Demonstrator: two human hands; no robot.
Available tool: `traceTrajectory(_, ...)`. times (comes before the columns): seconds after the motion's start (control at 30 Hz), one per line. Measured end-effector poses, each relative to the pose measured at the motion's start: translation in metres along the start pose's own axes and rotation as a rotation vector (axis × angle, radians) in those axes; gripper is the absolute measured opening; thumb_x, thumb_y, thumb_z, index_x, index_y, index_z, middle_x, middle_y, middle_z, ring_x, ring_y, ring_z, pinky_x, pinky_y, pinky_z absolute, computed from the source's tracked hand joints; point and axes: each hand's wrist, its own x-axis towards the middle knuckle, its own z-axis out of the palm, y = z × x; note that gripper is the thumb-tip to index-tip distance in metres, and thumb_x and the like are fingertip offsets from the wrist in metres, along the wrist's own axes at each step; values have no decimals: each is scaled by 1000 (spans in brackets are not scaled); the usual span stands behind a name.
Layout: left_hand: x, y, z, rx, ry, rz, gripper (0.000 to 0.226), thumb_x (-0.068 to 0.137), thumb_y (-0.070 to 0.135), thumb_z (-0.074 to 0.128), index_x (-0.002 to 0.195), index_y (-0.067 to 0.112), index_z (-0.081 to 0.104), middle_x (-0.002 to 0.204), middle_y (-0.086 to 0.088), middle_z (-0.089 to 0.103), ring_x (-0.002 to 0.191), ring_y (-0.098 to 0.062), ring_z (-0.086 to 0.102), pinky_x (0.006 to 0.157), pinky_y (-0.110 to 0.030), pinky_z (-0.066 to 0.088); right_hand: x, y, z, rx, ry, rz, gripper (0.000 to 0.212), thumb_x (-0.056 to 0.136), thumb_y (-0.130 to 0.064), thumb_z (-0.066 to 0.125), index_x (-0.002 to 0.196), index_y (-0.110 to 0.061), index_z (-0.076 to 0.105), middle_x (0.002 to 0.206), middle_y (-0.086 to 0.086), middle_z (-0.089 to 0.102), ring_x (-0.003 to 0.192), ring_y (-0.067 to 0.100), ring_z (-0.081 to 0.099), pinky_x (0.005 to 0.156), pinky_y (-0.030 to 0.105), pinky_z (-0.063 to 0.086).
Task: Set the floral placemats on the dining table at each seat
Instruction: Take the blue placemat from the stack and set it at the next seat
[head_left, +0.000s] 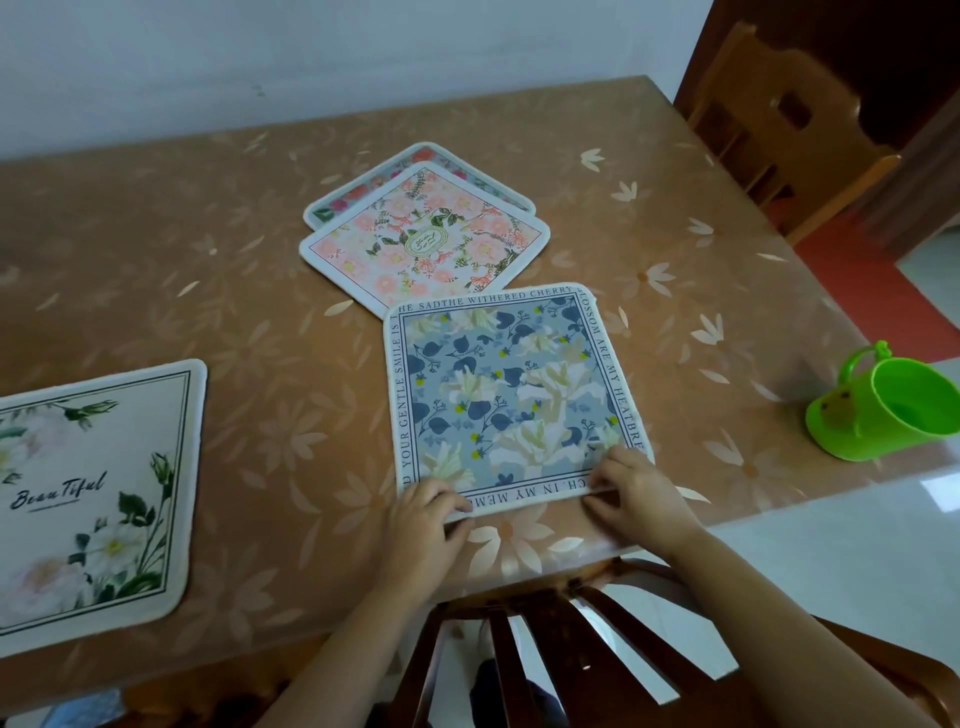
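Altogether four placemats (514, 395), two hands (426, 514), one green cup (893, 410)

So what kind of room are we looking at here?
Most likely a home dining area: a table under a flower-patterned cover, wooden chairs pulled up to it, and floral placemats laid out on top.

Table cover (218, 291): glossy clear-looking sheet over orange daisy print, smooth, reflective. Blue placemat (511, 395): matt, fabric-like face, pale fuzzy edge. Pink placemat (426, 244) and white placemat (88, 483): same matt finish. Cup (893, 410): shiny green plastic. Chair back (524, 654): dark varnished wood.
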Motion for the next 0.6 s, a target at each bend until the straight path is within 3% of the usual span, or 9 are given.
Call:
traceTrajectory(0.3, -10, 0, 3, -39, -27, -27, 17, 66, 7, 78, 71, 15, 64, 78, -1, 61, 76, -19, 56, 70, -26, 40, -7, 1, 1, 27, -1, -5, 15, 67, -6, 75, 73, -5, 61, 86, 12, 62, 86, 29, 57, 77, 39, 49)
traceTrajectory(0.43, -17, 3, 3, -73, -34, 1, 19, 62, 5, 81, 67, 11, 64, 71, -4, 60, 69, -18, 56, 67, -17, 35, -13, 3, 0, 19, -36, -1, 14, 68, -8, 74, 74, -6, 61, 88, 10, 61, 88, 27, 56, 78, 33, 45)
traceTrajectory(0.6, -18, 4, 3, -84, -28, 3, 18, 62, 6, 81, 65, 11, 64, 70, -5, 60, 68, -19, 56, 67, -17, 35, -14, 2, -1, 10, -58, 15, 12, 70, -11, 71, 74, -7, 60, 87, 10, 60, 87, 26, 55, 78, 34, 47)
